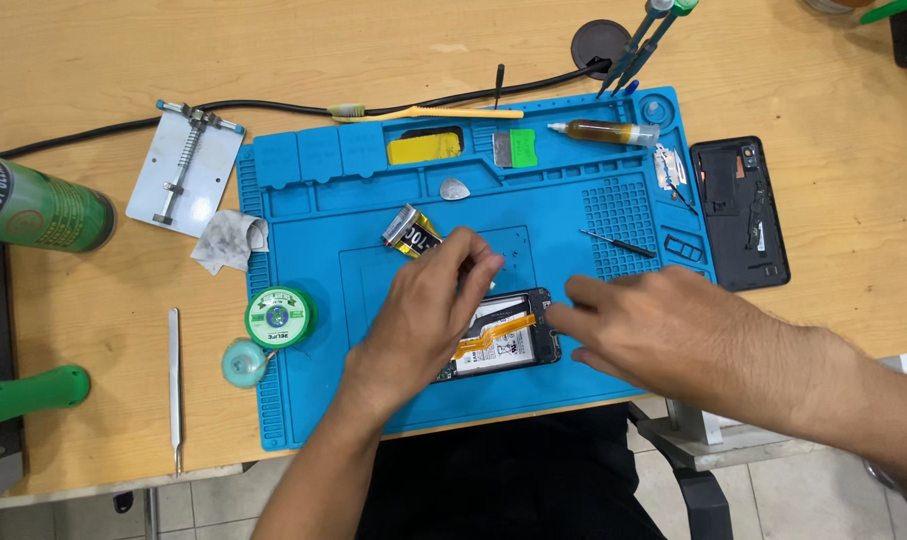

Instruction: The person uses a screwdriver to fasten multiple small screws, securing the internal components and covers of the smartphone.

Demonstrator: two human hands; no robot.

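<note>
Blue ribbed silicone work mat (303,190) carries the opened black phone with its orange flex ribbon (503,340). I see my left hand (423,315) pinching something small over it; my right hand (663,335) braces its edge, fingers flat.

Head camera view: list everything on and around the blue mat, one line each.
Repair mat: 1, blue, centre of wooden table.
Opened phone: 1, black with orange flex cable, on mat under the hands.
Battery: 1, silver and yellow, mat centre.
Phone back cover: 1, black, right of mat.
Syringe: 1, amber, mat top tray.
Guitar-style pick: 1, grey, mat upper middle.
Small screwdriver: 1, black, mat right.
Solder spool: 1, green, mat left edge.
Tweezers: 1, silver, left of mat.
Board holder: 1, silver, upper left.
Spray can: 1, green, far left.
Crumpled wipe: 1, white, beside mat.
Left hand: on phone.
Right hand: at phone's right edge.
</note>
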